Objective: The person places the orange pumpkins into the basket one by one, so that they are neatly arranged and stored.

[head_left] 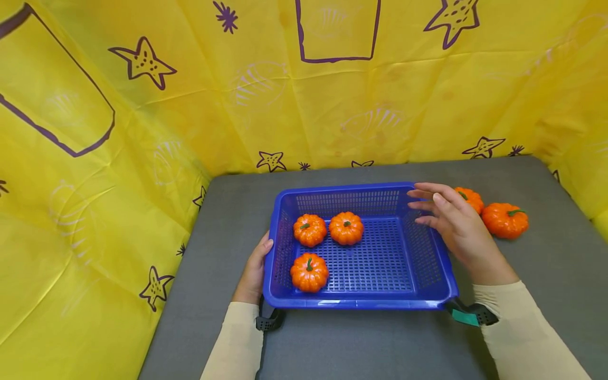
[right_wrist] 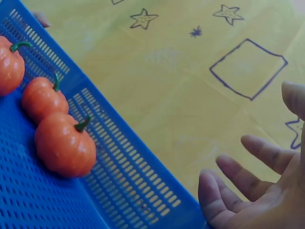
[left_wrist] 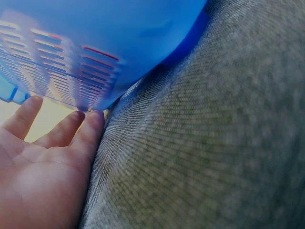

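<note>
A blue plastic basket (head_left: 361, 304) is on the desk (head_left: 230, 211), which has a grey cloth surface. In it there are three small orange pumpkins: the back left one (head_left: 309, 230), the back middle one (head_left: 346, 228) and the front left one (head_left: 309, 272). The left hand (head_left: 252, 272) is at the left wall of the basket. Its fingers (left_wrist: 88, 131) are rather straight and touch the wall with the tips from outside; the head view hides most of them.

The right hand (head_left: 456, 224) is above the right rim. Its fingers are lightly bent and spread, and they hold nothing. This hand partly covers one pumpkin (head_left: 472, 198) outside the basket, to the right; another pumpkin (head_left: 504, 220) is just beside it, in full view. Whether these two touch is hard to tell.

The yellow curtain (head_left: 214, 121) carries dark starfish drawings and pale fish shapes, which are difficult to make out. One square outline (head_left: 337, 59) is cut by the top edge.
</note>
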`<state>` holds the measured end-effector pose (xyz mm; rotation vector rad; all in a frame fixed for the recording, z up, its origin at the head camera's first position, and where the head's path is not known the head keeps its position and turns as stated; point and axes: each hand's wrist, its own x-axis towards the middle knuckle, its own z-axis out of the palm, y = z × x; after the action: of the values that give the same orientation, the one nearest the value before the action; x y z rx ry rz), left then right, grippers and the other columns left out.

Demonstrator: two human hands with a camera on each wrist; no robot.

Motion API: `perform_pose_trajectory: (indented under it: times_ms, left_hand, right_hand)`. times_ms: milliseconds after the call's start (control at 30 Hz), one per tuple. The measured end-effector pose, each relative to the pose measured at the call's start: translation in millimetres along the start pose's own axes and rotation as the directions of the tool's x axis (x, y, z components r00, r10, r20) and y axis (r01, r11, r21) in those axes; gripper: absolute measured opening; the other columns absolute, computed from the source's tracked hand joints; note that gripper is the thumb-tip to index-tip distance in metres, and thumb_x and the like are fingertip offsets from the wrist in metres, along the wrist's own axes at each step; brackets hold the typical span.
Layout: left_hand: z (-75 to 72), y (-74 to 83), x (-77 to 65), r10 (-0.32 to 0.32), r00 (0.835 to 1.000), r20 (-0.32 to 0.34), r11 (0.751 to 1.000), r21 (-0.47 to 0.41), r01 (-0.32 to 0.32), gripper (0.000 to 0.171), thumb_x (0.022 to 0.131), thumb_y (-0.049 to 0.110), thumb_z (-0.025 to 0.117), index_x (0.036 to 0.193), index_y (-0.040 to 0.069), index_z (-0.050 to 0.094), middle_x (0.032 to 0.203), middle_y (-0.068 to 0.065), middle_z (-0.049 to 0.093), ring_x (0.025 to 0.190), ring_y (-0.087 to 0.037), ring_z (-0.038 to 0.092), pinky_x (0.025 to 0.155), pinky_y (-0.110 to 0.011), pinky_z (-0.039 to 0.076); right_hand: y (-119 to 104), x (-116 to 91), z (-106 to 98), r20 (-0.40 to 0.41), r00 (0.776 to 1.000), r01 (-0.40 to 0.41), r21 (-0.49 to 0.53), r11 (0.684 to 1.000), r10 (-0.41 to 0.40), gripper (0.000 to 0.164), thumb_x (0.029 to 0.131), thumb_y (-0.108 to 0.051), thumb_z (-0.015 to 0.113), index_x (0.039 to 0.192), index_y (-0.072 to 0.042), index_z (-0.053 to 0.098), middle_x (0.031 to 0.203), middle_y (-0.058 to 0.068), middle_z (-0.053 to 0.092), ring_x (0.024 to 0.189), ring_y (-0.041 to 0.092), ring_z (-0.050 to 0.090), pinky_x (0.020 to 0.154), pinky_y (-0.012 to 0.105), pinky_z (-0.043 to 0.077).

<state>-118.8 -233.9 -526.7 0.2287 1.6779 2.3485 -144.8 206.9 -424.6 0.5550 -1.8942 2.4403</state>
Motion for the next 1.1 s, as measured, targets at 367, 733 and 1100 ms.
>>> perform_pose_trajectory:
  times_ms: [367,733,1100]
  left_hand:
    - [-1.3,-0.7,-0.2,0.004,1.000,-0.006,1.000,0.000,-0.004,0.068,0.110,0.039,0.042,0.173,0.019,0.029,0.161,-0.028,0.043,0.128,-0.033,0.060,0.104,-0.043,0.055]
    - [-1.3,-0.8,-0.2,-0.002,1.000,-0.009,1.000,-0.005,0.002,0.066,0.110,0.038,0.041,0.173,0.020,0.029,0.161,-0.027,0.043,0.129,-0.033,0.059,0.106,-0.043,0.054]
    - [-0.9,-1.3,-1.2,-0.021,0.999,-0.026,1.000,0.002,0.021,0.067,0.109,0.040,0.042,0.173,0.022,0.031,0.163,-0.027,0.043,0.130,-0.034,0.060,0.105,-0.045,0.054]
  right_hand:
    - [-2,-3,-21,-0.024,1.000,-0.004,-0.020,1.000,0.003,0.040,0.118,-0.013,0.042,0.151,0.005,0.056,0.138,0.017,0.066,0.122,0.030,0.061,0.094,0.032,0.054]
    - [-1,-15,-43,-0.086,0.996,-0.003,-0.033,0.999,0.000,0.039,0.117,-0.010,0.045,0.152,0.003,0.056,0.139,0.011,0.065,0.125,0.025,0.062,0.094,0.026,0.054]
    - [1,-25,-61,-0.195,0.979,0.058,-0.013,0.998,-0.059,0.035,0.114,-0.003,0.049,0.146,0.005,0.061,0.132,0.009,0.070,0.115,0.019,0.067,0.090,0.024,0.055]
